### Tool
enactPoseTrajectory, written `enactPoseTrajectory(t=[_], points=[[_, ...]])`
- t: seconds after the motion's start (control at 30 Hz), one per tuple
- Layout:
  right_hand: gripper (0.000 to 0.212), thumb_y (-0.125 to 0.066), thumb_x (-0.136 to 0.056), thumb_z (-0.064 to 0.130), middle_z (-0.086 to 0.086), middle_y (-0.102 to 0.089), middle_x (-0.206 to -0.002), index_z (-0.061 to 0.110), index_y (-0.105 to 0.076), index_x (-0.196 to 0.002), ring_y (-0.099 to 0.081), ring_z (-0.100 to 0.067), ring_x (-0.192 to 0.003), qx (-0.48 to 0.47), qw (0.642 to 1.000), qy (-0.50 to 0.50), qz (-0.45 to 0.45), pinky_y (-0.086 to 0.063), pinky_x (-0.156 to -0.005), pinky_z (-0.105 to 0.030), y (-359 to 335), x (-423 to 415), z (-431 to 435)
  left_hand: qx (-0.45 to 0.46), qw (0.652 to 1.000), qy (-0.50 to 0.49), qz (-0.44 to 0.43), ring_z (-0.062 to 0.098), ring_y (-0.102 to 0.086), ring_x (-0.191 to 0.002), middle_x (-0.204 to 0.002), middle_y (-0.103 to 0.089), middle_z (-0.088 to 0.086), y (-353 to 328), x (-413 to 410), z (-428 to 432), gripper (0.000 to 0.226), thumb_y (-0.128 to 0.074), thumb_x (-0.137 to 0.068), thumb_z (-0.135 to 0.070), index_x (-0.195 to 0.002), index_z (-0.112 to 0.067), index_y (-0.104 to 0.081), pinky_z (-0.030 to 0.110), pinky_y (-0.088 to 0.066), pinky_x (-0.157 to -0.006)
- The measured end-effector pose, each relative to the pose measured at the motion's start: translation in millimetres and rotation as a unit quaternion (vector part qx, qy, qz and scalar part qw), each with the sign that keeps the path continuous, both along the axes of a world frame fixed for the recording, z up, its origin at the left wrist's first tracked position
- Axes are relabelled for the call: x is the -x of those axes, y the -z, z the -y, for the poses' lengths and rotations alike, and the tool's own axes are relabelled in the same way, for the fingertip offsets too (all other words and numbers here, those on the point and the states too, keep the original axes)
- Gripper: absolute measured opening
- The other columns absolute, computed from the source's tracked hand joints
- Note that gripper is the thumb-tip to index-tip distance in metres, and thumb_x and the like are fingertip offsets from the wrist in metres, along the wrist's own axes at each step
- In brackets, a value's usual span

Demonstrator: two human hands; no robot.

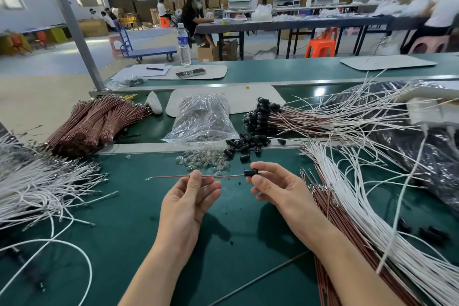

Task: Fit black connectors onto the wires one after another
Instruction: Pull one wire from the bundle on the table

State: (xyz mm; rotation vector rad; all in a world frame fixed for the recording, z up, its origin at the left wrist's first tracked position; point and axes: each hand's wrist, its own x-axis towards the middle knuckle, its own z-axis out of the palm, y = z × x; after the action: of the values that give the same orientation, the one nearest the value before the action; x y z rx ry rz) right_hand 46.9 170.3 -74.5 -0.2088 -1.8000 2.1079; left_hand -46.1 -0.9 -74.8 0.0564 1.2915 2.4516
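A thin red-brown wire [223,176] runs level above the green mat between my hands. My left hand [190,194] pinches it near its middle, its bare metal tip pointing left. My right hand [272,185] pinches a black connector [249,172] seated on the wire's right end. Loose black connectors [244,145] lie in a small heap just beyond my hands. Further back on the right lies a bundle of wires fitted with black connectors [260,117].
White wires [44,186] spread at the left, white and brown wires [352,211] at the right. Bundled brown wires [99,122] lie back left. A clear bag [201,119] and small clear parts [203,160] sit ahead. A water bottle [184,45] stands on the far bench.
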Motion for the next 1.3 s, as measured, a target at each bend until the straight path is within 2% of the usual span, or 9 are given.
enactPoseTrajectory(t=[0.2,0.47,0.63,0.77,0.87,1.03,1.1,1.2,1.3], points=[[0.029,-0.078,-0.081,0.038,-0.004,-0.077,-0.102,0.035,-0.075,-0.110,-0.070,-0.012,-0.084,-0.007,1.000,-0.004,0.009,-0.055,-0.076,-0.022,-2,-2,2,-0.001,0.999,0.041,-0.014,0.023,-0.075,-0.078,-0.092,-0.075,0.014,-3,-8,-2,0.017,-0.067,-0.082,-0.016,-0.096,-0.007,-0.070,0.026,-0.060,-0.067],[0.032,-0.082,-0.076,0.037,-0.006,-0.077,-0.099,0.031,-0.077,-0.107,-0.070,-0.013,-0.083,0.022,0.999,-0.024,0.004,-0.054,-0.073,-0.021,-1,-1,7,0.022,0.991,0.127,-0.028,0.019,-0.071,-0.073,-0.091,-0.074,0.013,-6,-22,-6,0.016,-0.071,-0.076,-0.015,-0.088,-0.015,-0.081,0.028,-0.059,-0.065],[0.034,-0.081,-0.073,0.037,-0.007,-0.076,-0.095,0.030,-0.078,-0.106,-0.069,-0.014,-0.081,0.033,0.999,0.010,-0.006,-0.055,-0.072,-0.022,-3,-2,4,0.017,0.994,0.106,-0.019,0.018,-0.069,-0.067,-0.087,-0.072,0.011,-11,-21,-6,0.034,-0.070,-0.080,-0.022,-0.109,-0.005,-0.068,0.027,-0.058,-0.060],[0.039,-0.083,-0.069,0.039,-0.007,-0.076,-0.096,0.028,-0.078,-0.107,-0.069,-0.015,-0.082,0.062,0.998,0.023,-0.006,-0.056,-0.073,-0.024,-4,-3,-2,0.008,0.998,0.059,0.000,0.015,-0.070,-0.064,-0.082,-0.073,0.008,-10,-14,-1,0.022,-0.069,-0.081,-0.021,-0.097,-0.006,-0.067,0.023,-0.058,-0.058],[0.038,-0.085,-0.072,0.038,-0.002,-0.075,-0.094,0.030,-0.077,-0.108,-0.070,-0.015,-0.084,0.043,0.999,-0.002,-0.004,-0.056,-0.075,-0.024,-2,-3,0,0.014,0.994,0.103,-0.022,0.017,-0.070,-0.066,-0.087,-0.074,0.013,-4,-22,-5,0.012,-0.071,-0.079,-0.020,-0.086,-0.010,-0.075,0.025,-0.058,-0.059],[0.046,-0.085,-0.072,0.053,0.003,-0.074,-0.096,0.030,-0.075,-0.111,-0.070,-0.015,-0.090,0.013,1.000,-0.023,-0.007,-0.056,-0.078,-0.025,-3,-6,0,0.121,0.976,0.127,-0.129,0.021,-0.071,-0.074,-0.092,-0.074,0.009,-2,-36,-9,0.050,-0.075,-0.077,-0.041,-0.116,-0.012,-0.064,0.027,-0.057,-0.062],[0.037,-0.083,-0.077,0.047,0.002,-0.074,-0.100,0.030,-0.075,-0.109,-0.071,-0.017,-0.090,0.037,0.999,0.002,-0.031,-0.057,-0.079,-0.027,-9,-9,-10,0.253,0.927,0.085,-0.265,0.011,-0.066,-0.070,-0.086,-0.071,-0.003,0,-40,-3,0.043,-0.071,-0.082,-0.057,-0.113,-0.029,-0.062,0.020,-0.052,-0.062],[0.020,-0.067,-0.090,0.025,-0.006,-0.074,-0.109,0.023,-0.072,-0.108,-0.072,-0.020,-0.091,0.140,0.985,0.053,-0.082,-0.059,-0.076,-0.030,-20,-17,-34,0.391,0.770,0.117,-0.490,0.007,-0.058,-0.081,-0.090,-0.063,-0.018,3,-49,9,0.029,-0.062,-0.083,-0.069,-0.098,-0.045,-0.060,0.013,-0.041,-0.074],[0.014,-0.059,-0.093,0.021,-0.002,-0.075,-0.107,0.024,-0.064,-0.106,-0.071,-0.016,-0.087,0.224,0.962,0.109,-0.115,-0.058,-0.074,-0.029,-28,-27,-52,0.467,0.617,0.232,-0.590,-0.005,-0.043,-0.100,-0.100,-0.049,-0.029,3,-60,6,0.040,-0.048,-0.083,-0.080,-0.104,-0.047,-0.058,0.011,-0.031,-0.089]])
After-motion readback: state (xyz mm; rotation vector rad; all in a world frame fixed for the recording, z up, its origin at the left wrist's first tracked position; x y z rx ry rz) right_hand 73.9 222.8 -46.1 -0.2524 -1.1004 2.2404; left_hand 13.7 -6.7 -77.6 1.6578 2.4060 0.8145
